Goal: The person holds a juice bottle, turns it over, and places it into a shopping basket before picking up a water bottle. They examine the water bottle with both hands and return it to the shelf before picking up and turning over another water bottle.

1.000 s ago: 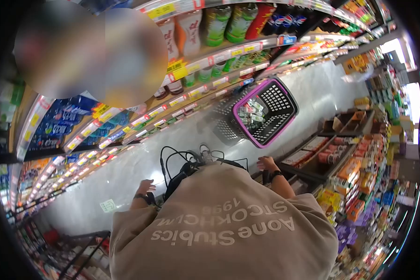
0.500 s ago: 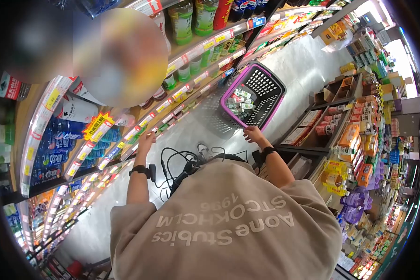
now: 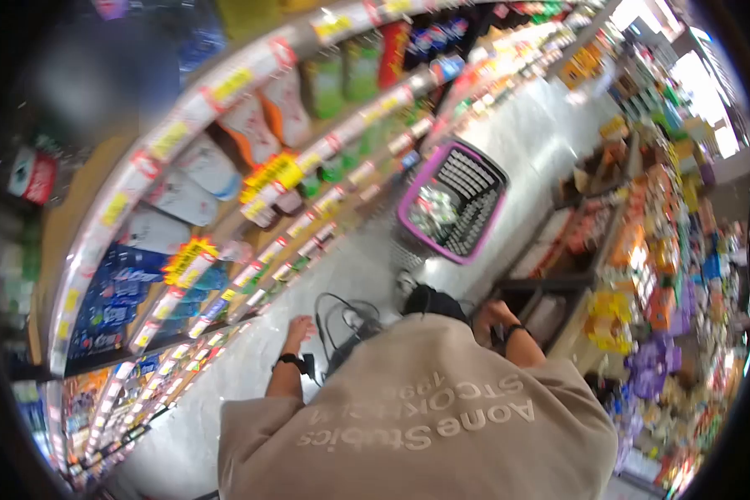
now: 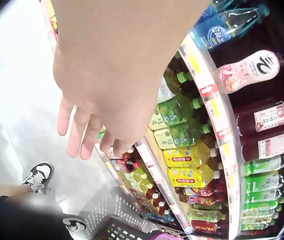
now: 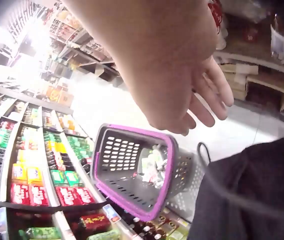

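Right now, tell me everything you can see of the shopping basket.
The basket looks like plastic: dark grey, deep, with perforated walls and a purple rim. It sits on the aisle floor beside the drink shelves, its opening facing up. Pale, partly green packages lie heaped at one end; blur hides their labels. Neither hand touches it.

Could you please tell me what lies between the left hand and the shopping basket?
In the head view, a looped dark cable lies near the left hand, and beyond it grey floor runs up to the purple-rimmed basket.
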A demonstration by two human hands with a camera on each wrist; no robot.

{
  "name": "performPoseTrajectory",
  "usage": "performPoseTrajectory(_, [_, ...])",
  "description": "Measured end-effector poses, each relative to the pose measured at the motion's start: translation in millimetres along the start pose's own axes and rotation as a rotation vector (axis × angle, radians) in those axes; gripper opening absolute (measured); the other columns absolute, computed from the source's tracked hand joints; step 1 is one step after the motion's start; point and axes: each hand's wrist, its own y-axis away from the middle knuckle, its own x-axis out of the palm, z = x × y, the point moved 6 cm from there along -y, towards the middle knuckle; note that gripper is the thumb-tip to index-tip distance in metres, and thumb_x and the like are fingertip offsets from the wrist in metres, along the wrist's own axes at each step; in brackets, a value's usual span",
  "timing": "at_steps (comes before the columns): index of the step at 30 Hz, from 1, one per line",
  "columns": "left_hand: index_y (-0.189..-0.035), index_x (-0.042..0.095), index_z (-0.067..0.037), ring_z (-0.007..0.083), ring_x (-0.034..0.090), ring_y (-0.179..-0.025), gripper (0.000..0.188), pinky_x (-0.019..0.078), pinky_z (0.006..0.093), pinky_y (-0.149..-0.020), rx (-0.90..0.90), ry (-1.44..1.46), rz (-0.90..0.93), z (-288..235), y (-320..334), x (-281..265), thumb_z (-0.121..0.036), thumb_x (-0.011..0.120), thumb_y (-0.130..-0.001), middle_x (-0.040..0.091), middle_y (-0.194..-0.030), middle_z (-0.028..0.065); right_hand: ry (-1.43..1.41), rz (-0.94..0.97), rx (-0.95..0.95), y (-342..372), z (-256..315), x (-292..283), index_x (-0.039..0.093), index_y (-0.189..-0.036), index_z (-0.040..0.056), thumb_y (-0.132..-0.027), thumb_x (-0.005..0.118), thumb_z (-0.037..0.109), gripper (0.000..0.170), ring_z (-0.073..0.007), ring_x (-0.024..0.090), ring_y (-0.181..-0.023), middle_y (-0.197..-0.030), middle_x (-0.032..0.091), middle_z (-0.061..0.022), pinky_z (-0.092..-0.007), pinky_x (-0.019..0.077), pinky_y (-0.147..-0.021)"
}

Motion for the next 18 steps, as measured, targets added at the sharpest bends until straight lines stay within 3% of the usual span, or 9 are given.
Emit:
performPoseTrajectory(1, [-0.122, 0.064, -0.013, 0.0186, 0.072, -0.077, 0.039, 0.0519, 0.0359, -0.063, -0.009, 0.037, -0.032, 3.7, 8.2, -4.5, -0.04, 0.062, -0.095, 0.073, -0.091, 0.0058, -0.116, 0.052, 0.037, -4.8, -6.8, 1.9, 0.071, -0.104, 0.0099, -0.087, 0.07, 0.022, 0.021, -0.0291, 0.073, -0.078, -0.088, 0.073, -0.0117, -0.0409, 0.0588, -0.064])
performPoseTrajectory(2, [-0.123, 0.064, -0.013, 0.0186, 0.072, -0.077, 0.039, 0.0519, 0.0356, -0.062, 0.083, -0.141, -0.032, 16.1, -1.4, -11.7, -0.04, 0.061, -0.095, 0.073, -0.091, 0.0061, -0.354, 0.117, 0.125, -13.9, -17.8, 5.5, 0.07, -0.107, 0.0099, -0.089, 0.069, 0.023, 0.023, -0.0301, 0.073, -0.08, -0.089, 0.073, -0.0125, -0.0413, 0.0589, -0.065])
performPoseTrajectory(5, [-0.122, 0.064, -0.012, 0.0187, 0.072, -0.076, 0.039, 0.0521, 0.0359, -0.061, 0.082, -0.319, -0.044, 20.1, 13.8, -22.5, -0.041, 0.061, -0.096, 0.074, -0.092, 0.0071, -1.595, 0.292, 0.618, -62.7, -60.1, 35.9, 0.069, -0.115, 0.0098, -0.094, 0.066, 0.027, 0.028, -0.0328, 0.074, -0.084, -0.095, 0.074, -0.0149, -0.0426, 0.0594, -0.066])
performPoseTrajectory(7, [-0.119, 0.064, -0.012, 0.0189, 0.072, -0.073, 0.037, 0.052, 0.0367, -0.06, 0.061, 0.207, -0.025, 32.6, 31.6, -29.2, -0.04, 0.062, -0.095, 0.074, -0.091, 0.007, -1.071, 0.022, 0.884, -99.6, 8.2, -48.4, 0.065, -0.118, 0.0034, -0.095, 0.063, 0.019, 0.027, -0.0325, 0.073, -0.082, -0.095, 0.072, -0.0167, -0.0409, 0.0592, -0.064])
performPoseTrajectory(9, [-0.117, 0.065, -0.012, 0.019, 0.071, -0.071, 0.036, 0.0518, 0.0366, -0.059, -0.051, 0.132, -0.155, 29.4, 51.8, -23.9, -0.04, 0.063, -0.094, 0.074, -0.09, 0.0072, -1.005, -0.039, 0.732, -140.2, 68.6, -107.8, 0.065, -0.111, 0.0012, -0.094, 0.062, 0.021, 0.026, -0.0233, 0.068, -0.069, -0.088, 0.07, -0.0109, -0.0373, 0.0562, -0.057])
performPoseTrajectory(11, [-0.116, 0.065, -0.012, 0.0189, 0.071, -0.07, 0.035, 0.0515, 0.0365, -0.058, -0.109, 0.085, -0.208, 26.4, 60.1, -12.4, -0.039, 0.063, -0.094, 0.074, -0.089, 0.0073, -0.949, -0.038, 0.544, -181.8, 117.5, -158.0, 0.066, -0.11, 0.0026, -0.094, 0.063, 0.021, 0.024, -0.0213, 0.068, -0.067, -0.084, 0.068, -0.0086, -0.0364, 0.055, -0.056])
performPoseTrajectory(12, [-0.116, 0.065, -0.012, 0.0188, 0.071, -0.07, 0.035, 0.0513, 0.0364, -0.058, -0.105, 0.072, -0.199, 23.2, 60.1, -5.9, -0.039, 0.063, -0.093, 0.074, -0.089, 0.0073, -0.982, 0.019, 0.456, -208.9, 120.5, -162.6, 0.064, -0.118, 0.0021, -0.095, 0.063, 0.023, 0.031, -0.0217, 0.069, -0.07, -0.093, 0.071, -0.0103, -0.0364, 0.0559, -0.059])
performPoseTrajectory(13, [-0.115, 0.065, -0.012, 0.0186, 0.071, -0.07, 0.035, 0.0512, 0.0363, -0.058, -0.1, 0.056, -0.191, 16.8, 61.6, -0.2, -0.039, 0.064, -0.093, 0.074, -0.089, 0.0073, -1.123, 0.001, 0.38, -227.0, 133.0, -171.9, 0.065, -0.115, 0.002, -0.094, 0.063, 0.02, 0.028, -0.0212, 0.068, -0.07, -0.094, 0.072, -0.0115, -0.0346, 0.0544, -0.058])
performPoseTrajectory(18, [-0.1, 0.07, -0.003, 0.0183, 0.069, -0.07, 0.029, 0.0551, 0.0344, -0.062, 0.375, 0.091, -0.161, -35.8, 46.1, 32.0, -0.031, 0.068, -0.095, 0.072, -0.086, 0.0073, -1.042, 0.066, 0.284, -269.1, 136.8, -182.0, 0.067, -0.113, 0.0009, -0.094, 0.064, 0.02, 0.027, -0.0183, 0.065, -0.069, -0.086, 0.068, -0.0094, -0.0321, 0.0522, -0.056])
